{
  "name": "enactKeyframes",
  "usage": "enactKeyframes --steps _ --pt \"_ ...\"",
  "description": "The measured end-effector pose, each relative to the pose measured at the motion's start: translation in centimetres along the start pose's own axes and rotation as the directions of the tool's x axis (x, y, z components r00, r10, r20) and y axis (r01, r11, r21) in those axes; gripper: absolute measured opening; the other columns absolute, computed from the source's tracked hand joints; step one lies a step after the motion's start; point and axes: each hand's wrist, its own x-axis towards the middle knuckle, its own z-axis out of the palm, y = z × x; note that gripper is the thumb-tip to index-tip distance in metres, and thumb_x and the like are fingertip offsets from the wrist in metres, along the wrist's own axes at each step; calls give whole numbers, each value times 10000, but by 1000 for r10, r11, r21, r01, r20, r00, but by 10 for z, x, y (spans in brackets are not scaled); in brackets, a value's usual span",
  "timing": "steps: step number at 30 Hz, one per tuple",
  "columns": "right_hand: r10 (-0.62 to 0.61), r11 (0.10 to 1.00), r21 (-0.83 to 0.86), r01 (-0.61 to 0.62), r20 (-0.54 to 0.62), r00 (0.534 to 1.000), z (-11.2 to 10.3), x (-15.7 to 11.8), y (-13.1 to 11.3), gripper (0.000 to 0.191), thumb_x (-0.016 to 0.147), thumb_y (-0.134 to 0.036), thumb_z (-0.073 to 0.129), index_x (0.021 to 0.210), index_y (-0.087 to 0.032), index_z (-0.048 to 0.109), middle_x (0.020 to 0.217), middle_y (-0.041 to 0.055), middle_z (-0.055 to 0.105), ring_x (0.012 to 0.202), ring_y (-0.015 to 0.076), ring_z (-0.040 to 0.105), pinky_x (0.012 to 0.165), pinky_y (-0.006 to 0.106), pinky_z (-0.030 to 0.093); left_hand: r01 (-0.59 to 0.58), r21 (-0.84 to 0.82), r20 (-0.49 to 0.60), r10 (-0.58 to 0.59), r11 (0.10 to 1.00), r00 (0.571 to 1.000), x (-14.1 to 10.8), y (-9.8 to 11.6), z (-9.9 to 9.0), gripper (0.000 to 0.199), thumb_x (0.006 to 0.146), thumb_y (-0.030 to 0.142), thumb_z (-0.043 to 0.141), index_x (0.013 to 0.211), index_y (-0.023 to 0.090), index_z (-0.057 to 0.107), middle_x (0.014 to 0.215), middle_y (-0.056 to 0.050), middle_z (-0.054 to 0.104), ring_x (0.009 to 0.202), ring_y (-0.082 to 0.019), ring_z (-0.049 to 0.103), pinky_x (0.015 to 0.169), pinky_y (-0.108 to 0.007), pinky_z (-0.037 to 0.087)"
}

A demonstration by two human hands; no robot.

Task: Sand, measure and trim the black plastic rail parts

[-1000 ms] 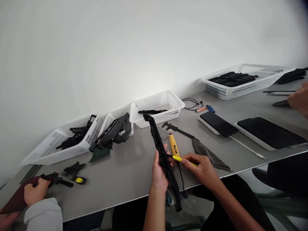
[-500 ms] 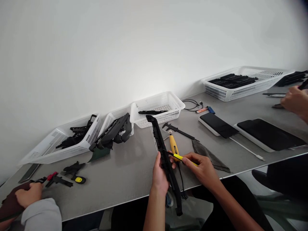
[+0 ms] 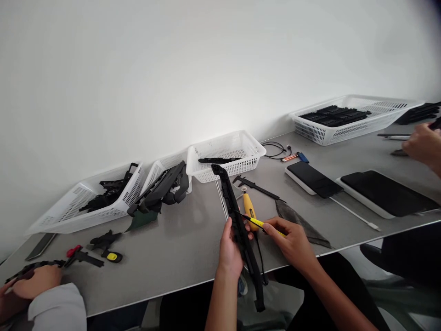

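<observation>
My left hand (image 3: 231, 253) is closed around a long black plastic strip (image 3: 248, 250) with bent ends, held tilted over the table's front edge. Between the fingers of my right hand (image 3: 291, 241) is a slim yellow-handled knife (image 3: 257, 223), whose dark tip touches or nearly touches the strip's middle; the exact contact is too small to tell. Behind the strip, a yellow rotary tool (image 3: 248, 207) with a round tip and a black cord lies on the table. A black caliper (image 3: 260, 187) and a dark cloth (image 3: 299, 223) are close by.
White baskets (image 3: 225, 173) with black parts line the wall. Two phone-like black slabs (image 3: 313, 178) on white bases lie to the right. At far left, a co-worker's hand (image 3: 37, 281) holds a dark part near clamps (image 3: 84, 257); another person's hand (image 3: 425, 143) is at far right.
The strip and both my hands have shifted very slightly to the right; my grips stay the same. At far left, the co-worker's hand and dark part have moved.
</observation>
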Motion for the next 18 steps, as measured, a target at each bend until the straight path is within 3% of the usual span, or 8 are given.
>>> enactKeyframes --steps 4,9,14,18 --pt "5 1000 -11 -5 -35 999 0 0 0 448 947 -576 615 904 -166 792 821 57 752 759 207 679 693 257 508 1 4 6 -1 1000 1000 1 -2 -2 372 847 486 779 1019 157 767 869 -44 700 707 -139 606 646 -255 482" --pt "10 1000 -20 -11 -77 997 -1 -1 -1 467 945 -588 607 883 -163 789 770 49 729 704 188 657 641 245 482 -10 -19 35 10 1000 999 2 -3 -5 362 872 481 760 993 139 762 1031 -80 727 726 -126 598 651 -243 473" --pt "7 1000 -12 -8 -52 999 -1 0 -2 469 945 -592 607 892 -162 788 809 59 745 739 201 668 678 256 494 25 -10 37 -24 1000 999 1 -2 -5 395 857 494 773 1045 146 767 847 -48 702 667 -127 576 633 -239 465" --pt "14 1000 -18 -15 -65 998 -1 0 -1 483 950 -607 598 903 -166 788 782 52 733 723 194 658 669 255 490 -4 -9 39 4 1000 999 2 -3 -5 389 867 462 766 1094 147 757 1038 -89 739 729 -138 610 648 -248 474"
